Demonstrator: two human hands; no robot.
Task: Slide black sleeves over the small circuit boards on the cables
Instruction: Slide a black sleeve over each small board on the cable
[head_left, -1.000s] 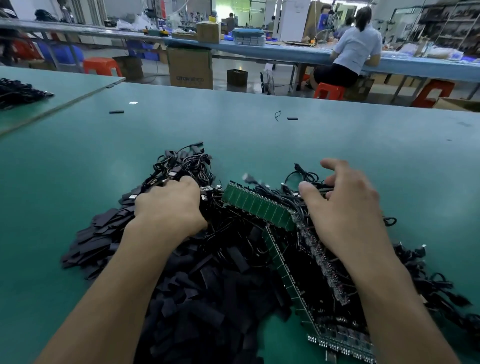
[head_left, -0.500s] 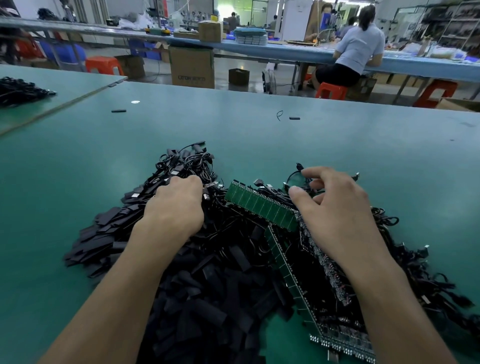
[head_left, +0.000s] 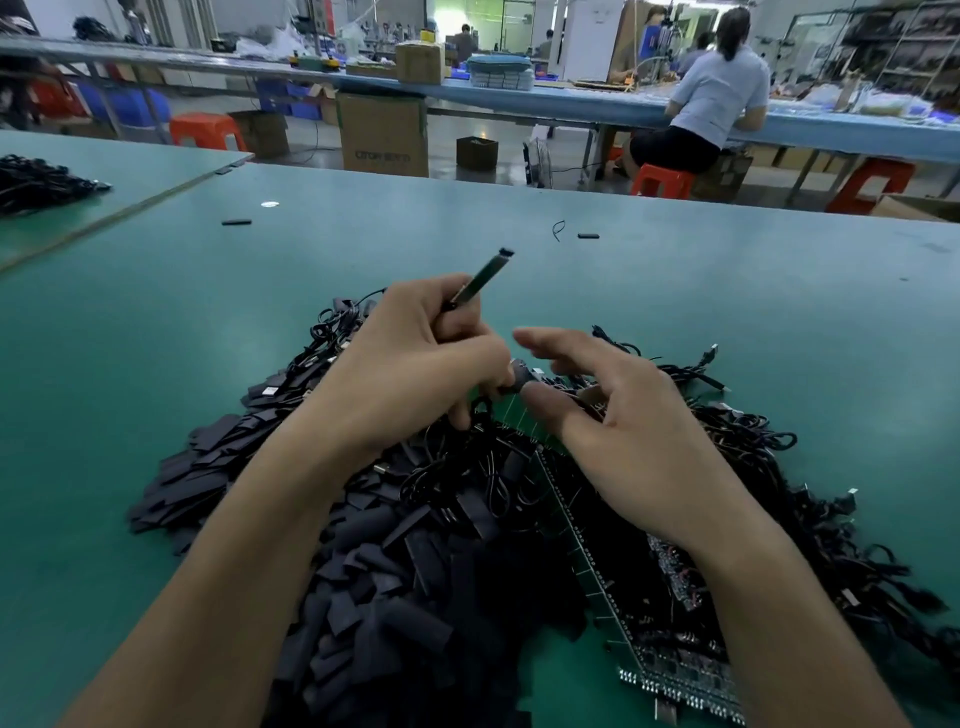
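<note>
Hands meet above the heap in front of you, close together but w/ a small gap between. Your left hand (head_left: 415, 364) is curled tight: thumb and fingers grip a small circuit board (head_left: 480, 278), which sticks out from the top of the fist, tilted up and away from you, w/ a black end piece at its far tip. Your right hand (head_left: 634, 421) is relaxed, fingers loosely bent and spread, index finger stretched toward the left hand; it holds nothing that I can see. Its thumb tip is just beside a small black piece (head_left: 519, 378) that shows at the left hand's fingertips. If the thumb touches it I cannot tell, and also not if this piece is a sleeve or a connector.

The sleeves (head_left: 395, 597) lie in a big heap under and between your forearms, spreading to the left side. The cables (head_left: 789, 467) make a tangle on the right side and behind the hands. A green panel (head_left: 675, 686) of boards lies between both heaps, partly covered, one edge running toward you. All rests on the green table (head_left: 156, 364).

Farther on the table lie a loose black strip (head_left: 236, 222) at left and a second strip (head_left: 588, 236) at right, well apart. In the bkgd a person (head_left: 717, 98) sits on an orange stool (head_left: 662, 181) at another bench, back to you.
</note>
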